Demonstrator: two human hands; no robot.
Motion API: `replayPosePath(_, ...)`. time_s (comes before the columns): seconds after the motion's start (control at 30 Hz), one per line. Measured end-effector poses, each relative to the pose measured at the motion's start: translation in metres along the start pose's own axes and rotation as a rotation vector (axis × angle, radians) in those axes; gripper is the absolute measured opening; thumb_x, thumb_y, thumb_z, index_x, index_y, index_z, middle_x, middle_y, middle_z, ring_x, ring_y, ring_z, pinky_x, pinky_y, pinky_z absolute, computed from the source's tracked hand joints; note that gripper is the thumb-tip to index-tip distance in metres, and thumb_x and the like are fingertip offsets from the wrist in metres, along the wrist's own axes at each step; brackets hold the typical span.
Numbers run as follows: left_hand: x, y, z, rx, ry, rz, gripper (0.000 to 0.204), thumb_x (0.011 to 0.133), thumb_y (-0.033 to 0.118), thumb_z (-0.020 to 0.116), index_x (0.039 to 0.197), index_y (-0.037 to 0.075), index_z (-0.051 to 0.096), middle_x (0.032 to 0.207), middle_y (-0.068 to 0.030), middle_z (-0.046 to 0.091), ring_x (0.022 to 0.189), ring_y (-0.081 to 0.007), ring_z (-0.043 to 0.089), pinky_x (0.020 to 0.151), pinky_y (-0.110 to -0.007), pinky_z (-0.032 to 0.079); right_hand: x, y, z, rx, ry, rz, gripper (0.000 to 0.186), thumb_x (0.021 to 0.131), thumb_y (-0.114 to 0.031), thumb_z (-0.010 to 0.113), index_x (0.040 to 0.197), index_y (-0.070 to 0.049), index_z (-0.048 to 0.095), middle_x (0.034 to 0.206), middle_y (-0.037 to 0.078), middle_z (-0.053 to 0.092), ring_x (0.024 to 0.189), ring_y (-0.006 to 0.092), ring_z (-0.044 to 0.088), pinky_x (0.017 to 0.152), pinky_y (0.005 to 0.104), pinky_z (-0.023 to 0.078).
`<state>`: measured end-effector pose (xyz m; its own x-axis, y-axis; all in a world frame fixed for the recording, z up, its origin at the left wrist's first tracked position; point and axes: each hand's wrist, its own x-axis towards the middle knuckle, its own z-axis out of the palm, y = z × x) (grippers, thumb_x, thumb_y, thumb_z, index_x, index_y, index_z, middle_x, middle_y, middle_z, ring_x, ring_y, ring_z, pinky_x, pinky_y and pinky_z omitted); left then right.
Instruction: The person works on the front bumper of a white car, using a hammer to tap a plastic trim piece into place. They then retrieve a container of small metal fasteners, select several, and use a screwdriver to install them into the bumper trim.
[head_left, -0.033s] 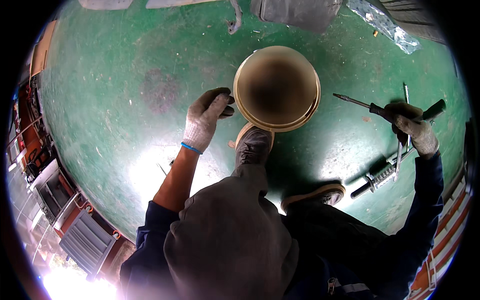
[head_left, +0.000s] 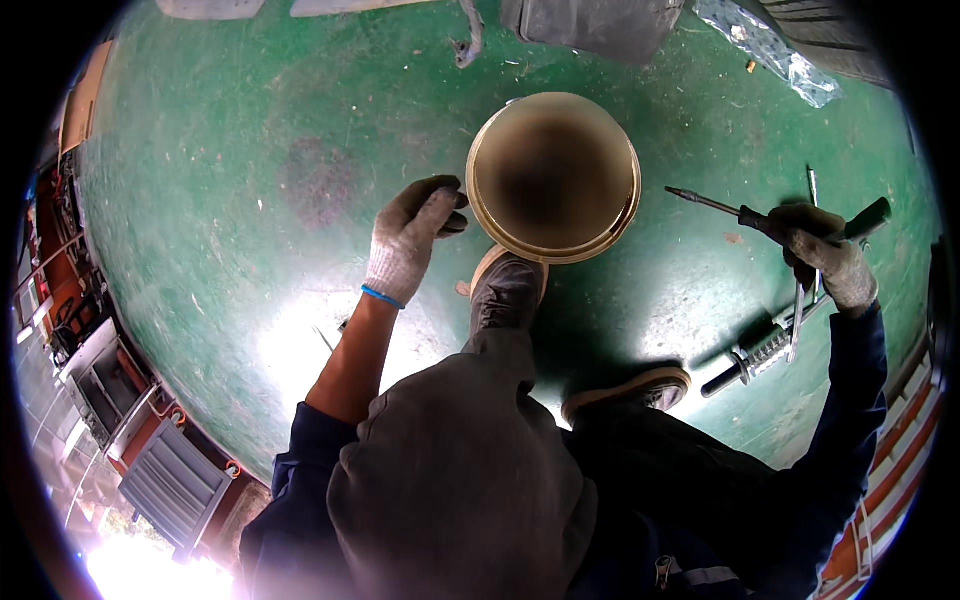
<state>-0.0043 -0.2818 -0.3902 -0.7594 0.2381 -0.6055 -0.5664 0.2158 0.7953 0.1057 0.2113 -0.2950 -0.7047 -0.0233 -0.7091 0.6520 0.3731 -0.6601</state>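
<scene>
My left hand (head_left: 412,235), in a pale knit glove with darkened fingers, hovers just left of a round beige bucket-like container (head_left: 500,150). Its fingers are loosely bent, and nothing shows in them. The container's middle is dark and blurred, so I cannot tell what is inside. On the right, my right hand (head_left: 830,260), gloved too, is closed around a screwdriver (head_left: 715,202) with a long metal shaft and dark handle. The shaft's tip points left toward the container, apart from it. Fingers partly hide the grip.
Beneath my right hand, a long tool with a coiled metal section (head_left: 765,355) and thin metal rods (head_left: 797,325) lie on the green floor (head_left: 230,200). My shoe (head_left: 508,290) is at the container's near edge. Far off are a dark grey piece (head_left: 600,28), clear plastic wrap (head_left: 770,55) and a tyre (head_left: 830,35).
</scene>
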Motion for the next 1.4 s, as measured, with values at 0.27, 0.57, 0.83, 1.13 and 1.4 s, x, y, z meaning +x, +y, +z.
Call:
replayPosePath(0.27, 0.003, -0.003, 0.001, -0.004, -0.012, 0.011, 0.041, 0.104, 0.023, 0.06, 0.131, -0.007, 0.061, 0.114, -0.0161, 0.072, 0.093, -0.0206, 0.071, 0.087, -0.034, 0.058, 0.003, 0.0, 0.0, -0.022, -0.013, 0.0, 0.07, 0.085, -0.058, 0.072, 0.121, 0.002, 0.068, 0.076, 0.0, 0.057, 0.062, 0.0084, 0.051, 0.052, 0.0254, 0.038)
replayPosePath(0.57, 0.004, -0.004, 0.002, -0.022, -0.014, 0.005, 0.04, 0.104, 0.023, 0.06, 0.13, -0.007, 0.062, 0.113, -0.015, 0.072, 0.092, -0.0201, 0.071, 0.087, -0.034, 0.058, 0.005, 0.012, -0.004, -0.03, -0.03, -0.067, 0.063, 0.09, -0.051, 0.072, 0.123, 0.002, 0.067, 0.077, 0.001, 0.06, 0.06, 0.0074, 0.053, 0.05, 0.0235, 0.04)
replayPosePath(0.83, -0.007, 0.009, 0.006, 0.005, 0.148, 0.189, 0.031, 0.1, 0.015, 0.067, 0.122, -0.006, 0.066, 0.108, -0.012, 0.073, 0.093, -0.0184, 0.07, 0.086, -0.032, 0.058, 0.003, 0.003, -0.002, -0.013, -0.044, -0.047, 0.061, 0.089, -0.049, 0.072, 0.123, 0.002, 0.067, 0.077, 0.001, 0.06, 0.062, 0.0081, 0.053, 0.053, 0.0236, 0.041)
replayPosePath(1.13, 0.0, 0.107, 0.055, 1.143, -0.142, 0.86, 0.023, 0.093, 0.006, 0.064, 0.115, 0.005, 0.07, 0.101, -0.0131, 0.074, 0.095, -0.0285, 0.073, 0.078, -0.037, 0.059, -0.002, 0.006, -0.007, -0.017, -0.018, -0.088, 0.058, 0.09, -0.045, 0.073, 0.125, 0.002, 0.068, 0.076, 0.001, 0.06, 0.063, 0.0081, 0.054, 0.054, 0.0248, 0.041)
replayPosePath(1.4, 0.096, 0.026, 0.144, 1.828, -0.281, 0.135, 0.026, 0.093, 0.016, 0.061, 0.11, 0.01, 0.08, 0.112, -0.0151, 0.077, 0.107, -0.0348, 0.074, 0.08, -0.047, 0.061, -0.012, -0.001, -0.006, -0.029, 0.004, -0.103, 0.055, 0.091, -0.042, 0.073, 0.125, 0.001, 0.068, 0.076, 0.001, 0.059, 0.064, 0.008, 0.053, 0.054, 0.0246, 0.04)
